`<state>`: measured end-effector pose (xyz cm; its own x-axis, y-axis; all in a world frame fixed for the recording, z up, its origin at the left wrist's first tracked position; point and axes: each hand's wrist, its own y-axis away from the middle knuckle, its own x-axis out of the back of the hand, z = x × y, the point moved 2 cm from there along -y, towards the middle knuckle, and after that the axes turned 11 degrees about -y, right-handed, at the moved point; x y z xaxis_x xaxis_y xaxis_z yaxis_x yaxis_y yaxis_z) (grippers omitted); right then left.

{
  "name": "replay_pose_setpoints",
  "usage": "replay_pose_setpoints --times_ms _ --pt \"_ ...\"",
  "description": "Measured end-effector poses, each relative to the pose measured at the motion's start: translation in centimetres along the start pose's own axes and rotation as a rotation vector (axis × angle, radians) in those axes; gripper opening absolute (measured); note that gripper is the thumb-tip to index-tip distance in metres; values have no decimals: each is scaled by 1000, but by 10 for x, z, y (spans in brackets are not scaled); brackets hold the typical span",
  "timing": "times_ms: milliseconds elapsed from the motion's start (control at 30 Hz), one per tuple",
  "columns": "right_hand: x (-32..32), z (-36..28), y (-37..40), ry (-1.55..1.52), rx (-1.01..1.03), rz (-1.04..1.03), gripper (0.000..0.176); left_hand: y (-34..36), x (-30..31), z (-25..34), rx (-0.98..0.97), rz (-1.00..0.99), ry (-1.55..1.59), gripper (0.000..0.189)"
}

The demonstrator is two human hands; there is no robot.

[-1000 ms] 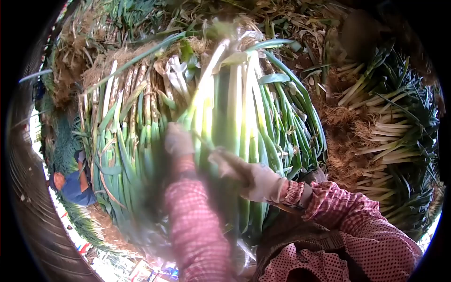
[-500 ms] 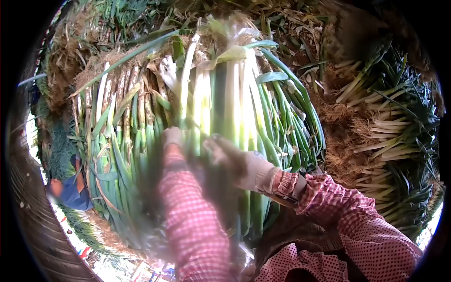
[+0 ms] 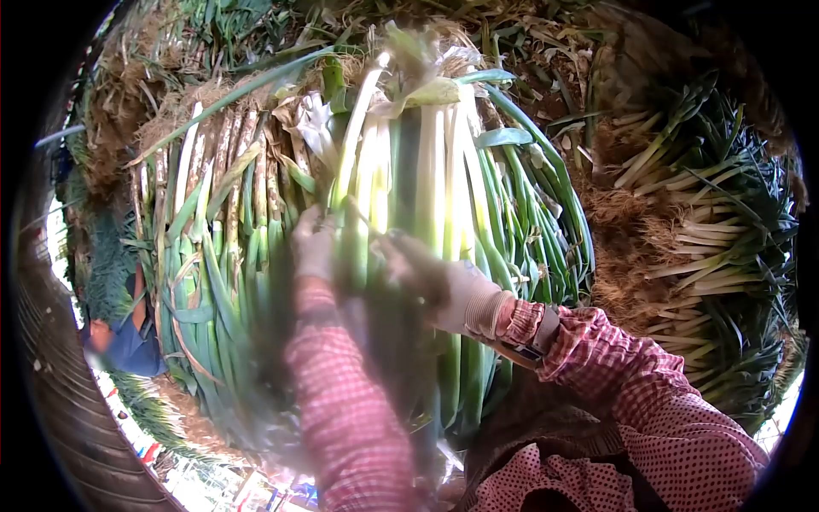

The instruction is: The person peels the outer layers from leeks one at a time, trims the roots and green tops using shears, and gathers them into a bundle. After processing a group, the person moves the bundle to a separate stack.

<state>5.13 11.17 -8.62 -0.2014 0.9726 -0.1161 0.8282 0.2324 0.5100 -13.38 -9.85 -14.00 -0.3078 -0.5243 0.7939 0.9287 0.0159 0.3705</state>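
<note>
A wide layer of green onions (image 3: pixel 431 171) lies with white stalks toward the top and green leaves toward me. My left hand (image 3: pixel 314 243), in a pale glove, is at the stalks left of centre, its fingers bent against them; blur hides what they grip. Just to its right, my gloved right hand (image 3: pixel 448 290) is closed over the green part of the central stalks. Something thin and blurred sticks out from it toward the upper left; I cannot make out what it is. Brown-stained stalks (image 3: pixel 230 171) lie left of my hands.
On the right is another pile of green onions (image 3: pixel 708 247) with brown roots facing the middle. Loose leaves and roots (image 3: pixel 529 60) cover the ground at the top. A person in blue (image 3: pixel 132 341) is at the lower left, beside a dark ribbed surface (image 3: pixel 60 375).
My left hand has moved slightly up along the stalks. My right hand has shifted only a little. The white stalks in the centre appear slightly further right.
</note>
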Motion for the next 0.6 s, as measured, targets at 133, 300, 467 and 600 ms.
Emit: replay_pose_setpoints --times_ms 133,300,467,600 --pt "10 -5 5 -47 18 18 102 -11 1 19 50 -100 214 26" --pt "13 2 -5 -28 56 60 102 -51 -11 -2 68 -72 -186 37" --pt "29 -19 -1 84 11 81 84 -37 -16 23 268 83 -255 34" --pt "37 -15 -48 232 107 185 51 -11 -1 59 -180 252 -405 21"
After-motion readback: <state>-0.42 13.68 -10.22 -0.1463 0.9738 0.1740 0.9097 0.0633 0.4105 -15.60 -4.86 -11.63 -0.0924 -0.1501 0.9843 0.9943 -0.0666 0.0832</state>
